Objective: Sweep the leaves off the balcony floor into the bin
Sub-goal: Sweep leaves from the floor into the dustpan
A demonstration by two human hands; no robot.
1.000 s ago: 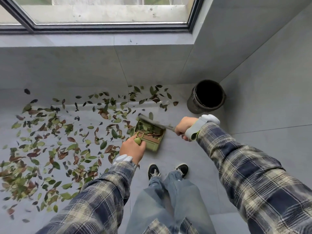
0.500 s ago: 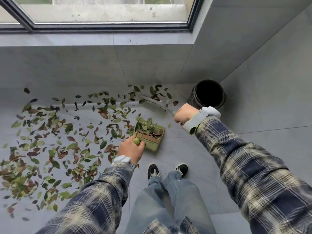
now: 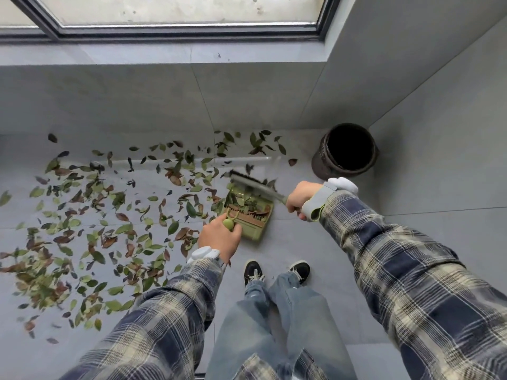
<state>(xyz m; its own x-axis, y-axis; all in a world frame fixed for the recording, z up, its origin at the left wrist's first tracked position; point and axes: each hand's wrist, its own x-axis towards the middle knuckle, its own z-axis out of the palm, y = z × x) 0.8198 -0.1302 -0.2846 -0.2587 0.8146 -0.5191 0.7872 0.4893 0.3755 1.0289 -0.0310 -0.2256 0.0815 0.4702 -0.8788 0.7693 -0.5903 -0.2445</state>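
Our left hand (image 3: 219, 238) gripped the dustpan (image 3: 251, 216) on the floor (image 3: 304, 242), our right hand (image 3: 301, 197) clasped the brush (image 3: 253, 185), and we judged short, low strokes drawing leaves (image 3: 109, 215) in best.

One bin (image 3: 345, 152). One dustpan (image 3: 251, 218) and one brush (image 3: 255, 185). Two hands, a left hand (image 3: 219, 239) and a right hand (image 3: 301, 198). Two white wristbands (image 3: 205, 253), one at each wrist. Two plaid sleeves (image 3: 411, 270). Two black shoes (image 3: 253, 271). One window (image 3: 178, 12). The leaves (image 3: 82, 215) are too many to count: many dozens on the floor (image 3: 315, 242), and several more in the dustpan.
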